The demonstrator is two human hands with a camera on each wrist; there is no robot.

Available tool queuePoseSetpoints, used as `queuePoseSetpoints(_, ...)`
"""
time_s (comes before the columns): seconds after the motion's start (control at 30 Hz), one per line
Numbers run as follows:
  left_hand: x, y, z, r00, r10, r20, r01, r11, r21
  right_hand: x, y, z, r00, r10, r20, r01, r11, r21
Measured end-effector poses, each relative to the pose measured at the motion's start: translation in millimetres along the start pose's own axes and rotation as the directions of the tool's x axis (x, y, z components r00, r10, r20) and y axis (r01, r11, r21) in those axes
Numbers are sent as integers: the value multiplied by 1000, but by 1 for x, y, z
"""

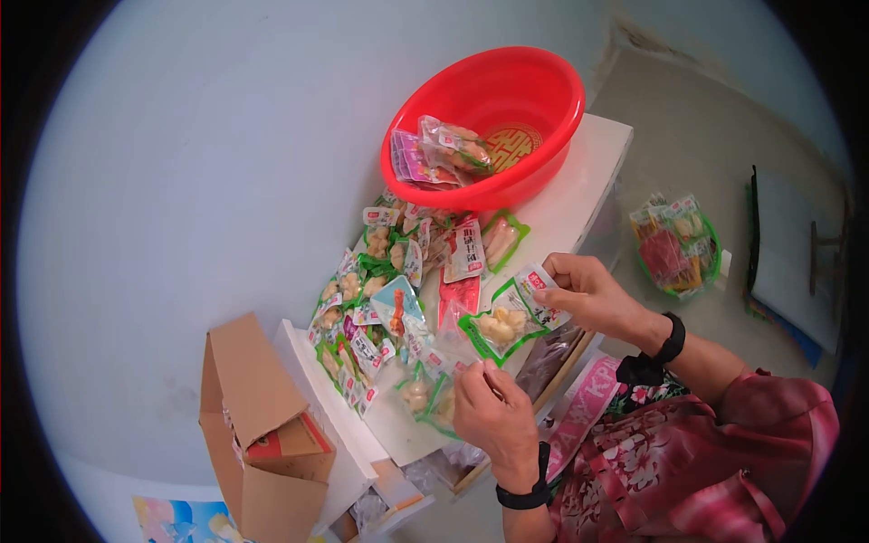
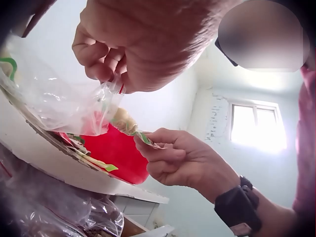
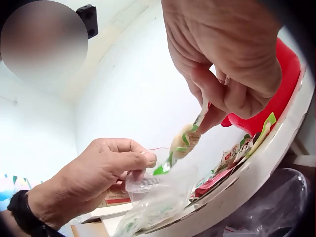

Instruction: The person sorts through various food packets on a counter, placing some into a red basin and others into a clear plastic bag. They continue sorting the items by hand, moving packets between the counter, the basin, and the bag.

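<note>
The packet (image 1: 501,328) is up in the air by the near edge of the table (image 1: 597,156). It has a green edge and pale lumps inside. It looks light and a bit slippery, soft in the middle, so its flat printed end seems the best place to hold; a hard squeeze might squash the lumps. The right hand (image 1: 590,297), at three o'clock from it, pinches that flat end with thumb and fingers. The left hand (image 1: 498,423), at six o'clock, pinches the rim of a clear bag (image 2: 64,106), which looks thin and floppy. The packet's low end is close to the bag's mouth; I cannot tell if it is inside. A pile (image 1: 373,286) of snacks lies at ten o'clock. The red tub (image 1: 552,95) sits at twelve, with more snacks (image 1: 460,149) in it. A box (image 1: 253,380) is at eight, and a basket (image 1: 718,256) is on the floor at two.
</note>
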State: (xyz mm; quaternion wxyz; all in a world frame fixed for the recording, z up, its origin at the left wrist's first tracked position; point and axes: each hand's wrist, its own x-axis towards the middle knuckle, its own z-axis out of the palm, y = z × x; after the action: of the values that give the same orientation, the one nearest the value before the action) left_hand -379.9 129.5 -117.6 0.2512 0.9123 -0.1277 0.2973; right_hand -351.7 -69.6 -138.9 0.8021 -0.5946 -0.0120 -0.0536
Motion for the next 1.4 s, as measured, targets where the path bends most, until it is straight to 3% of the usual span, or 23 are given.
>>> queuePoseSetpoints(0.13, -5, 1, -1, 999, 6, -43, -8, 999, -51, 9, 13, 5, 992, -125, -2, 124, 989, -75)
queuePoseSetpoints(0.23, -5, 6, 2, 998, 32, -56, -37, 995, -93, 4, -15, 19, 990, 83, 118, -74, 994, -76)
queuePoseSetpoints(0.33, -6, 11, 3, 996, 62, -58, -69, 989, -128, 8, -15, 40, 959, 191, 207, -178, 981, -79)
queuePoseSetpoints(0.4, -5, 12, 4, 993, 89, -77, -99, 987, -130, 18, 1, 48, 930, 189, 314, -160, 981, -114)
queuePoseSetpoints(0.43, -6, 14, 1, 999, 45, -29, -50, 982, -180, 23, 8, 55, 921, 184, 343, -158, 982, -103)
queuePoseSetpoints(0.5, -1, 11, 3, 993, 75, -88, -96, 961, -260, 27, 7, 63, 896, 220, 386, -169, 972, -163)
queuePoseSetpoints(0.6, 5, 7, 3, 988, 121, -100, -147, 938, -314, 39, 25, 72, 868, 110, 484, -72, 993, -95)
queuePoseSetpoints(0.63, 6, 5, 3, 986, 141, -90, -163, 932, -324, 45, 32, 71, 845, 2, 534, 92, 984, -150)
queuePoseSetpoints(0.73, 7, -2, 2, 982, 187, -22, -180, 899, -400, 65, 83, 61, 781, 171, 600, -292, 950, 110)
queuePoseSetpoints(0.77, 6, -5, 3, 979, 201, -23, -192, 886, -422, 70, 92, 60, 784, -10, 620, 1, 1000, 15)
queuePoseSetpoints(0.8, 5, -8, 6, 977, 213, -25, -202, 874, -441, 74, 87, 65, 731, -180, 658, 296, 953, -69)
queuePoseSetpoints(0.87, 1, -12, 10, 976, 216, -15, -196, 854, -482, 79, 79, 75, 745, -120, 656, 287, 946, -153)
queuePoseSetpoints(0.9, -2, -12, 11, 978, 208, -4, -182, 844, -505, 72, 54, 88, 793, 111, 599, -20, 987, -156)
queuePoseSetpoints(0.93, -5, -14, 12, 979, 202, 7, -168, 833, -527, 69, 41, 95, 767, 346, 541, -325, 936, -138)
queuePoseSetpoints(1.03, -7, -24, 14, 982, 186, -38, -177, 830, -529, 73, 68, 97, 802, 251, 542, -362, 926, 108)
queuePoseSetpoints(1.13, -8, -34, -2, 991, 123, 56, -74, 843, -533, 77, 73, 82, 738, 90, 669, -399, 857, 325)
queuePoseSetpoints(1.23, -5, -50, -15, 998, 11, 67, 29, 820, -571, 68, 56, 85, 852, 39, 522, -150, 974, 172)
queuePoseSetpoints(1.33, 7, -71, -32, 998, -54, 20, 58, 901, -430, 44, 18, 88, 899, 246, 363, -349, 903, 251)
queuePoseSetpoints(1.4, 15, -92, -38, 988, -152, 26, 151, 918, -366, 31, 5, 83, 930, 146, 338, -231, 946, 226)
